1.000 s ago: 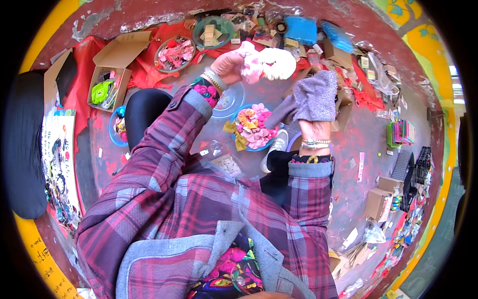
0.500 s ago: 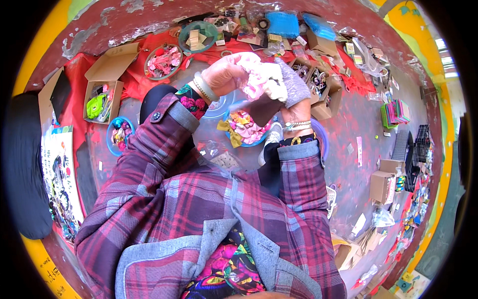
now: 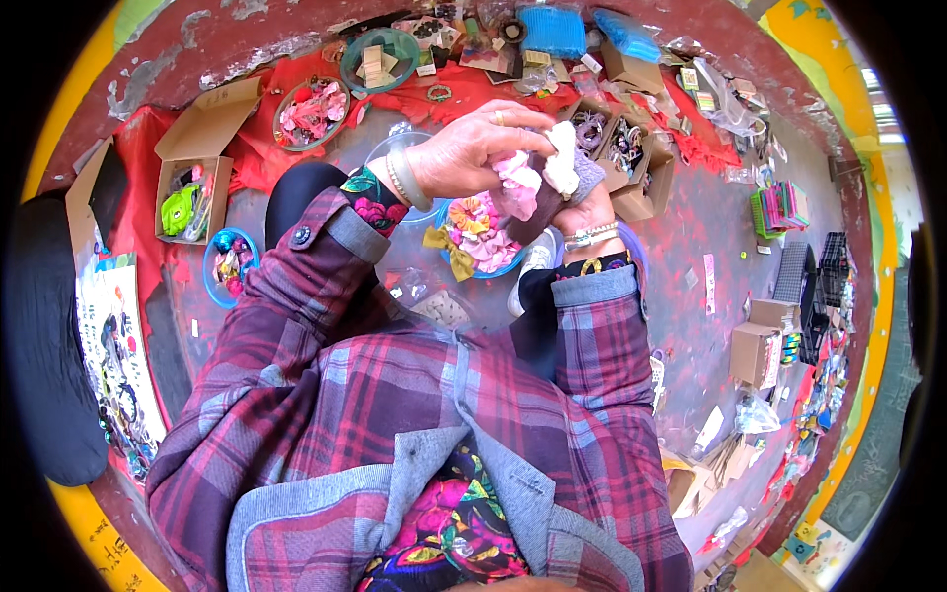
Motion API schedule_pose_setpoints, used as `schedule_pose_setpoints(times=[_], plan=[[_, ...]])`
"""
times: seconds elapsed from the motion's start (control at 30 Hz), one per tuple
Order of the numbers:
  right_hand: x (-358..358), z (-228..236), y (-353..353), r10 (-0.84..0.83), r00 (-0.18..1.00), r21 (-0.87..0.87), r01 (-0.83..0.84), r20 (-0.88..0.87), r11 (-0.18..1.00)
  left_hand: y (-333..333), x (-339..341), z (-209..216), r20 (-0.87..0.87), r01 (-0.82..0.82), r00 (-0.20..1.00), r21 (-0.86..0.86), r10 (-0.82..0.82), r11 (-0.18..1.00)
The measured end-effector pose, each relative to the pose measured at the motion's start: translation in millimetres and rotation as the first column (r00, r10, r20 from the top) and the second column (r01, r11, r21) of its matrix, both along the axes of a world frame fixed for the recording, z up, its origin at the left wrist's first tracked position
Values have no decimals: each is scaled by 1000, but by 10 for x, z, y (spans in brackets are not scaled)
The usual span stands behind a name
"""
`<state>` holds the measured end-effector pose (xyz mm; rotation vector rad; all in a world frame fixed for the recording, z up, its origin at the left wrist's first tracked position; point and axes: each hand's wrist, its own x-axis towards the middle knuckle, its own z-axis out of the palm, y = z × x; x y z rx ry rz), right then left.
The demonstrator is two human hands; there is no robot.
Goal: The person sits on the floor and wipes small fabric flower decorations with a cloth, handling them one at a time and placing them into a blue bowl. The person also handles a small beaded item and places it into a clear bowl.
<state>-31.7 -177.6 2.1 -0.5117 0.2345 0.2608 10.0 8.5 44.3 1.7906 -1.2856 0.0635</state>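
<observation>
My left hand [image 3: 472,153], with a white bangle and a bead bracelet at the wrist, reaches over a pink scrunchie [image 3: 515,185] and a white scrunchie [image 3: 560,163]. Its fingers are closed on the pink one. Opposite it, my right hand [image 3: 592,210] is wrapped in a mauve-grey cloth piece [image 3: 588,178], which hides most of its fingers. The white scrunchie lies against that cloth. Below both hands, a blue basin [image 3: 508,268] holds pink and mustard scrunchies [image 3: 483,242], partly covered by the cloth.
On the left are an open cardboard box [image 3: 168,212] with a lime-green item and a small blue basket [image 3: 211,286] of hair accessories. Farther off stand a basket of pink pieces [image 3: 314,111] and a green basin [image 3: 406,49]. Cardboard boxes [image 3: 646,202] sit beyond my right hand.
My left hand has moved right and closer to my right hand, its back now turned up over the scrunchies. The pink and white scrunchies have shifted right and lower, against the mauve-grey cloth.
</observation>
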Motion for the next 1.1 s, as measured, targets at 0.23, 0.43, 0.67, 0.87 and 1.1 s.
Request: schedule_pose_setpoints(times=[0.23, 0.43, 0.67, 0.87, 1.1], plan=[[159, -38, -78, -35, 999, -99, 35, 3, 994, 102, 78, -68, -691, 1, 699, -257, -185, 966], [100, 177, -161, -177, 960, -109, 204, 215, 973, 176, 97, -26, -852, -69, 478, -278, -213, 958], [26, 131, -137, -121, 943, -180, 183, 311, 966, 200, 84, -6, -833, 4, 461, -343, -306, 939], [26, 163, 28, 240, 839, -732, 244, 488, 636, 141, 75, -115, -801, 107, 540, -240, -259, 965], [124, -103, -177, -186, 914, -618, 383, 359, 687, 90, 68, -198, -883, 56, 400, -246, -247, 968]])
